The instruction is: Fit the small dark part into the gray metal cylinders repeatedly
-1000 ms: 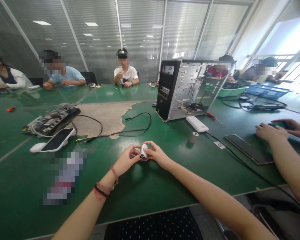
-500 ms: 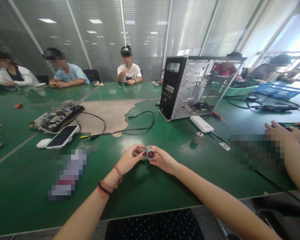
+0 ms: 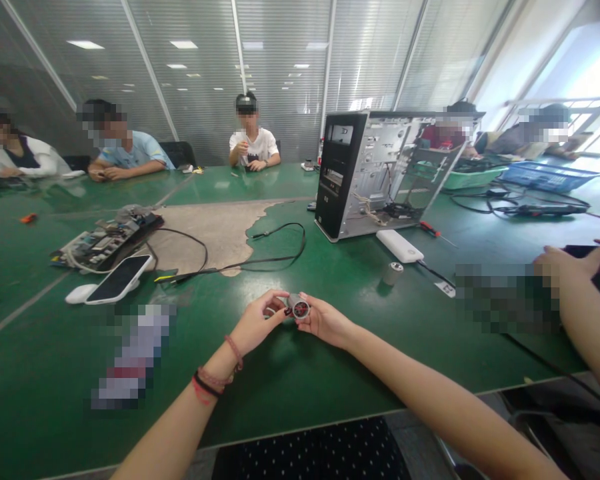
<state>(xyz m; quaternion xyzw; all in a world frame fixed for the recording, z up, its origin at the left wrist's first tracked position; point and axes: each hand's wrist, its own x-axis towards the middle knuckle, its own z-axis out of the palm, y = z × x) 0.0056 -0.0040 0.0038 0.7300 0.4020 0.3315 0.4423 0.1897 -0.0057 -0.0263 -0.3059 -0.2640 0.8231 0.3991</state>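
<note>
Between my hands, just above the green table [image 3: 260,373], is a small grey metal cylinder [image 3: 299,307]. Its open end faces me and shows red and dark parts inside. My right hand [image 3: 327,322] is closed around its right side. On the other side, my left hand [image 3: 263,320] pinches its left edge with thumb and fingers. A second grey cylinder [image 3: 393,274] with a pale top stands upright on the table, to the right and beyond my hands.
An open computer case [image 3: 343,180] stands ahead, with a white power bank [image 3: 400,247] and a screwdriver [image 3: 431,229] before it. At left lie a phone [image 3: 120,280], a circuit assembly [image 3: 107,240] and a black cable [image 3: 280,260]. A neighbour's hand [image 3: 565,263] is at right.
The whole view has shifted slightly, moving the surroundings a little to the left. My hands keep almost the same hold on the cylinder. The neighbour's hands at right have moved.
</note>
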